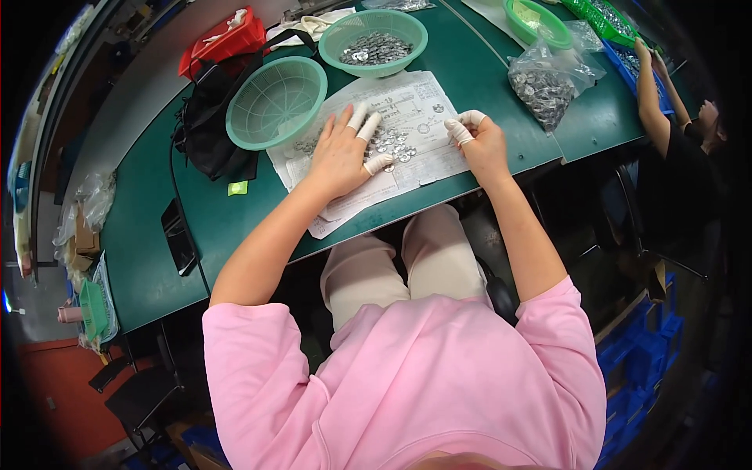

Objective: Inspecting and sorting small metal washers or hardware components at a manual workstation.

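On the green table, printed drawing sheets (pixel 439 160) carry a scatter of small round metal parts (pixel 401 149). My left hand (pixel 342 154) lies over these parts with its fingers spread, white covers on the thumb and two fingers. At the right edge of the sheets my right hand (pixel 479 145) is raised, its covered thumb and fingertips pinched together. Whatever it pinches is too small to make out. Beyond the sheets stands a round green basket (pixel 329 59) full of similar metal parts. Left of it, another green basket (pixel 235 117) leans with its mesh bottom showing.
A black bag (pixel 205 129) and a red bin (pixel 251 37) sit at the back left. A phone (pixel 180 239) lies near the left edge. To the right is a clear bag of metal parts (pixel 542 90). A co-worker's arm (pixel 652 102) reaches to a blue tray (pixel 664 98).
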The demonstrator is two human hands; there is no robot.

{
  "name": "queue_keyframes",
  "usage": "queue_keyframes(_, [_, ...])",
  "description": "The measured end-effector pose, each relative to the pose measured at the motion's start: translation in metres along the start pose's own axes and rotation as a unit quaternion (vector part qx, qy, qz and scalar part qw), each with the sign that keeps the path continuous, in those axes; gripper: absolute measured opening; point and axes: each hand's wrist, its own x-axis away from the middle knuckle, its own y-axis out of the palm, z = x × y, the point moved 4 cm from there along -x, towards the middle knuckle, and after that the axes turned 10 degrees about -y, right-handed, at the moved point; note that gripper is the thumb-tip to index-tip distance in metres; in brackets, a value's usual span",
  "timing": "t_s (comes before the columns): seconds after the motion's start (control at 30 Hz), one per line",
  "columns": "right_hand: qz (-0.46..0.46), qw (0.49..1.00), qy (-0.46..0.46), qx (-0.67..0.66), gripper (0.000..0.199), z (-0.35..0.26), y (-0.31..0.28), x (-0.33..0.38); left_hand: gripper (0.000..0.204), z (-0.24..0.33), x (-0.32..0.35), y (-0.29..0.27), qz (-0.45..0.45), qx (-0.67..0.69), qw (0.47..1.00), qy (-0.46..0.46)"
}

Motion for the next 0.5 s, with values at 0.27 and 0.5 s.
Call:
queue_keyframes(0.27, [0.007,1.000,0.002,-0.021,0.022,-0.002,-0.001,0.000,0.042,0.043,0.003,0.001,-0.037,0.054,0.993,0.102])
queue_keyframes(0.5, [0.000,0.997,0.021,-0.080,0.013,0.003,-0.001,0.002,0.025,0.056,-0.033,-0.005,-0.013,0.180,0.981,0.069])
